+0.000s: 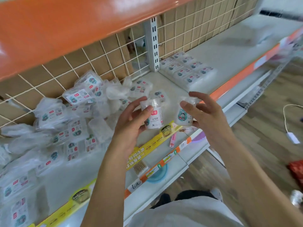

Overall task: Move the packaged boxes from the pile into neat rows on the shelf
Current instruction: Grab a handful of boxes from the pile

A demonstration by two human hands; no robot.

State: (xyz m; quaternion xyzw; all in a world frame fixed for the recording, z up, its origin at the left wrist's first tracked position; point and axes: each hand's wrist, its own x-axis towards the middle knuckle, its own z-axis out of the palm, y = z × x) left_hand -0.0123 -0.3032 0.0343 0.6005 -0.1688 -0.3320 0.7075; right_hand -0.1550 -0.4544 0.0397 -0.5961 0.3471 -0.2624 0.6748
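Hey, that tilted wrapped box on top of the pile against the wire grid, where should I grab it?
Take the clear-wrapped white box by its two long edges, fingers coming from above and in front. Its labelled face tilts up toward you, unobstructed, while the wire grid blocks the back.

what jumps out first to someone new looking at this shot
Two hands mid-frame each grip a small packaged box: the left hand holds one box, the right hand another. Behind, a jumbled pile of boxes leans on the wire grid; a neat row lies further right.
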